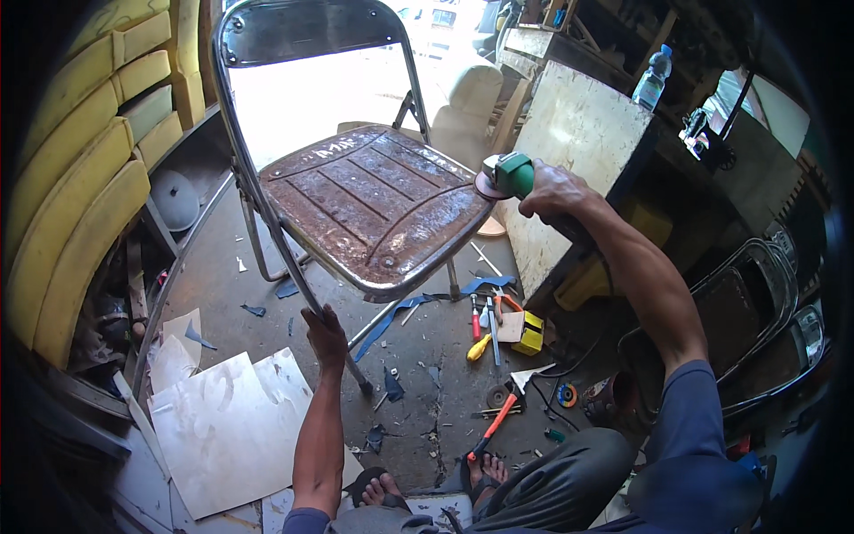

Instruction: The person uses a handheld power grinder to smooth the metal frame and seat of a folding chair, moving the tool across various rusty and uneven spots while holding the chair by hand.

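Folding chair [369, 214] stands upright on the floor [209, 280] in front of the person, its rusty brown metal seat tilted toward the camera and its dark backrest [311, 34] at the far side. The left hand [326, 338] is closed around the lower part of a chair leg, on the left. The right hand [556, 191] is wrapped around the body of a green angle grinder [516, 174], whose disc [486, 185] sits at the right edge of the seat; whether it touches the metal I cannot tell. Below the seat, to the right, lie a blue strip [378, 334], a yellow-handled screwdriver [479, 347] and a yellow box [532, 334]. Nearer the person's feet, a hammer-like tool with an orange handle [496, 422] lies with its handle end close to the right foot. Pale flat sheets [218, 427] overlap on the left, yellow padded pieces [84, 254] are stacked beyond them, and more folding chairs [747, 294] lean together at the far right, well apart from the first
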Demonstrator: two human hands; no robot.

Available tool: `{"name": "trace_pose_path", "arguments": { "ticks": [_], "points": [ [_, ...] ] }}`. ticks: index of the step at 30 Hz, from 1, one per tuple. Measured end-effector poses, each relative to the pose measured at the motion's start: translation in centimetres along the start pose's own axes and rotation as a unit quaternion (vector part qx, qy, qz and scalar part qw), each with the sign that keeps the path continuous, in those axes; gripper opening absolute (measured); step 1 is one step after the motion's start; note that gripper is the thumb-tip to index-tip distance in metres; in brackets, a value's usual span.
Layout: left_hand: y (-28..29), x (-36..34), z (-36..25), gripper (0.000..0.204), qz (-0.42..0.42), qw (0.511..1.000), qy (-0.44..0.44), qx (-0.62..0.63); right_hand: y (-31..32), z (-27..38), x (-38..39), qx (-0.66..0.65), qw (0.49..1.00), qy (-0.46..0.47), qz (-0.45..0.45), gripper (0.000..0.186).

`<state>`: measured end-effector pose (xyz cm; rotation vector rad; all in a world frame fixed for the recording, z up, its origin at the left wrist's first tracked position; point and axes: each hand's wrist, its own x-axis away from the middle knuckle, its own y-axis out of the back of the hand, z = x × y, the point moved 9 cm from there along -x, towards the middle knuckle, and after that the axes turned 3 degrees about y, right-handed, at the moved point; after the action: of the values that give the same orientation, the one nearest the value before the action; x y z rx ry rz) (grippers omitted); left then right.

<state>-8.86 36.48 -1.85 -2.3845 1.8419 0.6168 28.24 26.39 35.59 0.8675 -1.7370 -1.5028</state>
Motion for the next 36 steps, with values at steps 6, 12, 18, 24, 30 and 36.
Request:
{"name": "trace_pose_path", "arguments": {
  "ticks": [6, 12, 18, 24, 30, 36],
  "points": [
    [-0.1, 0.0, 0.7, 0.029, 0.001, 1.0, 0.018, -0.002, -0.5, -0.2, -1.5, -0.008, 1.0, -0.03, -0.001, 0.08],
    [-0.1, 0.0, 0.1, 0.029, -0.01, 1.0, 0.003, -0.001, -0.6, 0.9, -2.0, -0.007, 1.0, 0.005, -0.019, 0.08],
    [-0.5, -0.1, 0.4, 0.031, -0.002, 1.0, 0.0, -0.001, -1.8, 1.6, -2.9, -0.052, 0.997, 0.054, -0.003, 0.084],
    [-0.8, -0.1, 1.4, 0.034, 0.01, 1.0, 0.029, 0.0, -2.1, 5.9, 0.8, -0.077, 0.991, 0.109, 0.013, 0.087],
    [0.2, -0.3, 0.5, 0.035, 0.01, 0.999, 0.045, -0.012, -1.8, 12.5, 11.4, -0.058, 0.975, 0.2, 0.076, 0.079],
    [0.3, -0.4, 0.5, 0.035, 0.002, 1.0, 0.025, -0.015, -1.0, 17.0, 13.3, -0.074, 0.96, 0.255, 0.086, 0.077]
  ]
}}
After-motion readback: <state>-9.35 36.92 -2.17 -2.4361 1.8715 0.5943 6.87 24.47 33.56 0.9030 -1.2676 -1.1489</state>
